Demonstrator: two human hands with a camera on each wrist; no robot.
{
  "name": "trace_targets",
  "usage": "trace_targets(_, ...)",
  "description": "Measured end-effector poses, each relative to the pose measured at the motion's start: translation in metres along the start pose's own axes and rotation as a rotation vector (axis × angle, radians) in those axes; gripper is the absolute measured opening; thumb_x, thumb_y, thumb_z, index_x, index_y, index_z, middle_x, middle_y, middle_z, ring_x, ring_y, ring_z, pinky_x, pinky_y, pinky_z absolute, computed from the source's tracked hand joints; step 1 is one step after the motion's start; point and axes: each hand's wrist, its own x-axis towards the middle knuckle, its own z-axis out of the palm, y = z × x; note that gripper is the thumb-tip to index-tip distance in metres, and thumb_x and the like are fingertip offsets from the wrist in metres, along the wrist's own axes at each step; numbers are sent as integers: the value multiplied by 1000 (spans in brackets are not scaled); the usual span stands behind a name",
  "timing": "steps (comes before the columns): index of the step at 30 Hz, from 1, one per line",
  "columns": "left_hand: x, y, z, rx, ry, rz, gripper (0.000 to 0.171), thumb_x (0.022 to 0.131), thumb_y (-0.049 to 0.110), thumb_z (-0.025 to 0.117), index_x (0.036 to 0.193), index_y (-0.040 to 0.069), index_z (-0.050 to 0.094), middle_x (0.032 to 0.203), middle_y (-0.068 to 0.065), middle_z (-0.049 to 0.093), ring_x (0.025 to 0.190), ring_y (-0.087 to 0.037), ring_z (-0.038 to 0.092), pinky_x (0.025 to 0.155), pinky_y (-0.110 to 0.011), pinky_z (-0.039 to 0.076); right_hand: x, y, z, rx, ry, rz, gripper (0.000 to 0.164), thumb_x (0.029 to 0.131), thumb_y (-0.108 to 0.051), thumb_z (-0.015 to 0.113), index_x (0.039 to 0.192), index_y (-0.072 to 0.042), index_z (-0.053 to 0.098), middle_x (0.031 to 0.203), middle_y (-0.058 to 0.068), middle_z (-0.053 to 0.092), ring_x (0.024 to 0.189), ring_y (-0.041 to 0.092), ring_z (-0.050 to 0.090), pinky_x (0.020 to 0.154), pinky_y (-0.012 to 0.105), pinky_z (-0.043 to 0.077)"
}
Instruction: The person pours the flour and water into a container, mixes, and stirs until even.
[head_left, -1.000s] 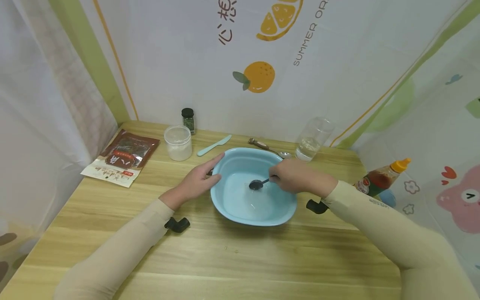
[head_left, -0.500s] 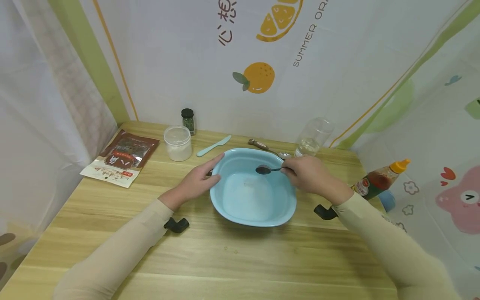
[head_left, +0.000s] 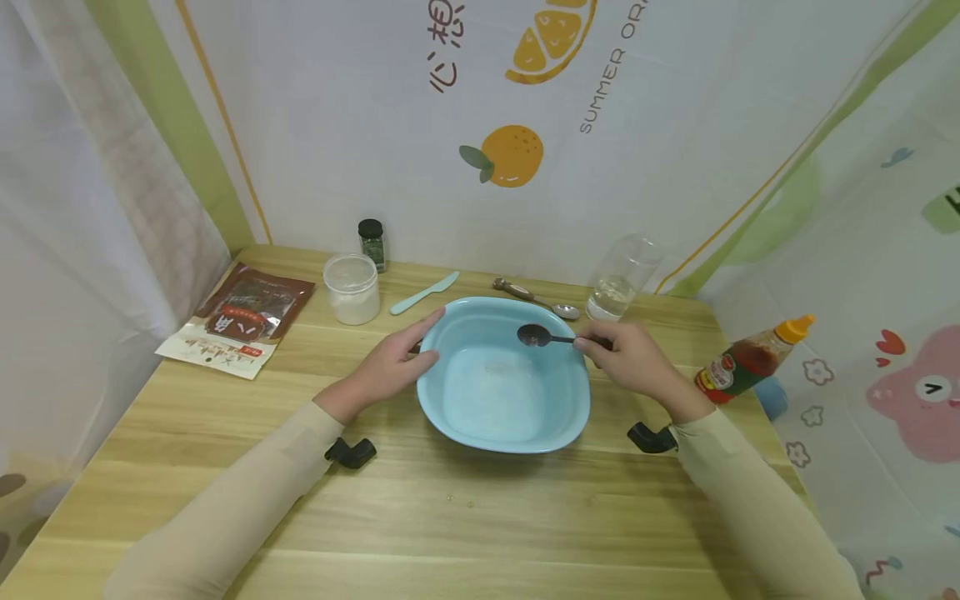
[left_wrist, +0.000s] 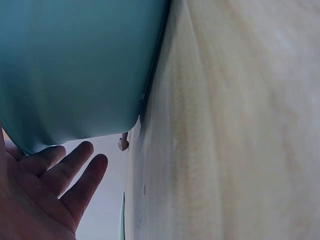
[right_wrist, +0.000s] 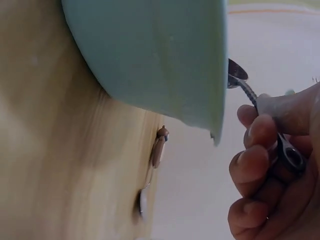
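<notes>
A light blue basin [head_left: 498,437] stands on the table with a small pale patch on its floor. My left hand [head_left: 378,375] holds its left rim, thumb at the top edge; in the left wrist view three fingers [left_wrist: 70,167] extend under the rim, outside the wall. My right hand [head_left: 630,362] pinches the handle of a dark spoon [head_left: 534,335], whose bowl is over the basin's far right part. In the right wrist view the handle's looped end [right_wrist: 291,156] lies inside the curled fingers, and the spoon bowl is partly hidden by the basin's wall.
Along the back are a star anise packet [head_left: 236,321], a jar of white powder [head_left: 352,292], a green-herb jar [head_left: 372,246], a pale green knife [head_left: 424,293], a metal spoon [head_left: 536,300] and a clear cup with liquid [head_left: 611,296]. A red sauce bottle [head_left: 750,362] stands right.
My right hand has lifted the spoon from the basin's middle and moved it right and up to above the rim. My left hand and the basin stay in place.
</notes>
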Motion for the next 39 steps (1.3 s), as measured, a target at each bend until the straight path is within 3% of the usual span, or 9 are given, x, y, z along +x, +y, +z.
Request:
trace_targets(5,0,0,0,2,2,1,69,112,17,56,176,4,30,173,-24,41,134,-44,67,94,-40,69,-12,13,-3,166,19,97,21,113,-19,67,101,-6,79,70,2,56,59,15,46,51,29,41)
trace_targets(10,0,3,0,16,5,-6,70,112,16,57,176,6,30,173,-23,42,135,-44,67,95,-41,69,-26,23,-13,240,72,196,26,115,-25,65,109,-3,77,74,7,58,60,15,44,54,29,40)
trace_targets(20,-2,4,0,5,14,-9,70,113,17,57,176,4,30,172,-25,44,133,-44,68,92,-37,69,-47,55,-25,195,148,268,29,116,-28,64,109,-2,75,77,11,61,56,16,41,49,30,37)
trace_targets(26,-1,4,1,5,13,2,70,112,15,57,175,3,30,171,-26,45,131,-44,69,91,-34,69,-54,81,-20,70,170,285,34,115,-29,66,109,3,76,76,10,63,58,15,47,49,29,40)
trace_targets(30,-1,4,2,2,10,5,69,112,15,57,175,3,30,171,-26,45,132,-44,69,91,-34,69,-56,92,-12,-96,172,291,32,115,-28,65,115,1,79,85,11,72,67,17,54,58,31,46)
trace_targets(36,-1,3,2,8,10,9,69,113,16,57,175,3,30,171,-25,44,133,-43,69,92,-34,69,-55,96,-3,-370,156,242,29,114,-25,64,121,0,79,96,15,79,80,33,71,70,52,58)
trace_targets(39,-1,3,2,10,9,7,69,113,16,57,175,4,30,172,-25,43,133,-43,68,92,-34,69,-54,95,0,-468,134,194,28,115,-21,63,121,1,79,108,20,81,95,43,77,81,63,63)
